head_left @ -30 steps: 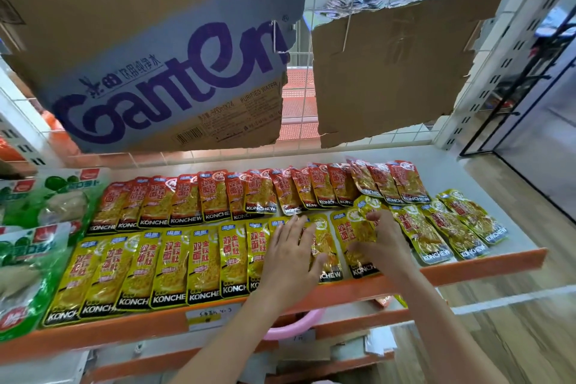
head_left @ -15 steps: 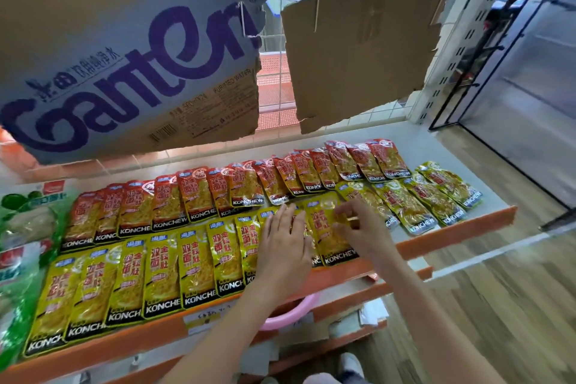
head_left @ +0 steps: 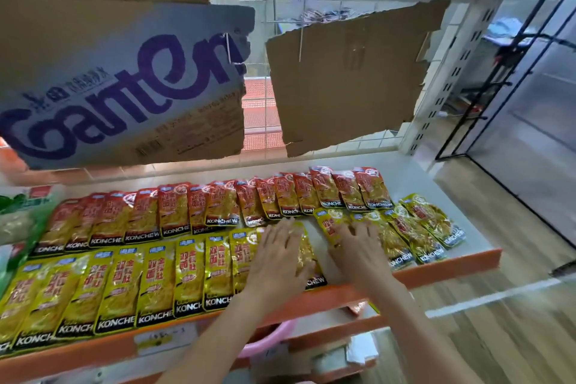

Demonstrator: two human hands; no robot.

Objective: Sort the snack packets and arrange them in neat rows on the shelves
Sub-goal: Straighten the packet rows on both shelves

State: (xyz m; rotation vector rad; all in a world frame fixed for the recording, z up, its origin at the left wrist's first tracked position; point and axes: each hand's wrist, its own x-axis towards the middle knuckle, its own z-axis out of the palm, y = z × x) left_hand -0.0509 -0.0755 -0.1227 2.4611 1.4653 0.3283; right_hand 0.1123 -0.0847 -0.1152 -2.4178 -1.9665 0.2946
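Orange-edged shelf [head_left: 452, 270] holds red packets [head_left: 218, 206] behind, yellow packets [head_left: 156, 284] in front; left hand [head_left: 277, 262] and right hand [head_left: 361, 251] flat, fingers spread, pressing yellow row; careless shove likely slides packets off front lip

Both forearms and hands bare, no sleeves.
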